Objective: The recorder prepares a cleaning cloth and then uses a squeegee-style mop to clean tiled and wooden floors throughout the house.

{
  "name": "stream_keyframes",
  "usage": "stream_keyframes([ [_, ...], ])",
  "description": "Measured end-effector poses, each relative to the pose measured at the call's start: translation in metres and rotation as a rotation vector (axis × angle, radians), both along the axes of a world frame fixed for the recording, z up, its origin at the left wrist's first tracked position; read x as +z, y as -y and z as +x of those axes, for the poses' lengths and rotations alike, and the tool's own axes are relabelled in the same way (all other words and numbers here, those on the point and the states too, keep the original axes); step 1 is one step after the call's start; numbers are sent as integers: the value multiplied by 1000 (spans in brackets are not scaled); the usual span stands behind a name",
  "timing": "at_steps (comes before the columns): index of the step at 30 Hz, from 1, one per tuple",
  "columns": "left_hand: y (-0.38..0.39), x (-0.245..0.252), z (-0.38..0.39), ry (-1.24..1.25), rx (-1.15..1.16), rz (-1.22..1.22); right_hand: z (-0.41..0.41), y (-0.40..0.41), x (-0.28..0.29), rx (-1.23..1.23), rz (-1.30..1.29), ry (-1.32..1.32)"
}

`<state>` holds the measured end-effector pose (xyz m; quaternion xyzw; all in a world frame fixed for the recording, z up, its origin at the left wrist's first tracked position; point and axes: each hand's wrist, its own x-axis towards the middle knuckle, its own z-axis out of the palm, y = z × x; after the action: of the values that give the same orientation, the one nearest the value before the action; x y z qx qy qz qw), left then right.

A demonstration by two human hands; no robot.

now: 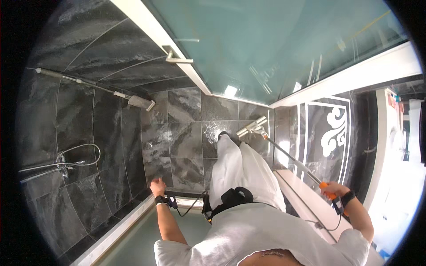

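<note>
My right hand (336, 190) is closed around the orange grip of a sponge mop (289, 154) with a metal pole. The mop's wide head (252, 127) rests near the floor, just in front of my feet and to the right. My left hand (157, 187) is held out at the left with its fingers curled; whether anything is inside them cannot be told. It is beside the white frame of a glass panel. Wet, shiny floor tiles (185, 139) lie before me.
A second mop (136, 100) leans against the dark tiled wall at the left. Below it, a shower mixer with a hose (62, 164) is on the wall. A white-framed glass door (233, 50) with a metal handle (178, 60) stands ahead. A pale ledge (299, 196) runs at my right.
</note>
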<state>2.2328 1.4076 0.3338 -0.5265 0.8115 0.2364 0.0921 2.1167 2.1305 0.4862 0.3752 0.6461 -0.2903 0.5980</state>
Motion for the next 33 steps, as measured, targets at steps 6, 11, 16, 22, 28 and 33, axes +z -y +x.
stream_keyframes([
  [6, -12, -20, -38, 119, -146, -105, 31, -52, -10, -219, -37, 10],
  [11, -4, -42, -113, 155, -203, -185, 59, -81, -11, -414, -57, -36],
  [16, -32, -15, -209, -19, -327, -208, 65, -130, -14, -421, -2, 4],
  [22, -120, 24, -259, -106, -282, -276, 75, -227, -46, -546, -96, 178],
  [28, -223, 22, -234, -213, -146, -72, 47, -282, -26, -564, -186, 147],
  [33, -271, 7, -214, -176, -126, -126, 37, -335, -18, -487, -146, 181],
])
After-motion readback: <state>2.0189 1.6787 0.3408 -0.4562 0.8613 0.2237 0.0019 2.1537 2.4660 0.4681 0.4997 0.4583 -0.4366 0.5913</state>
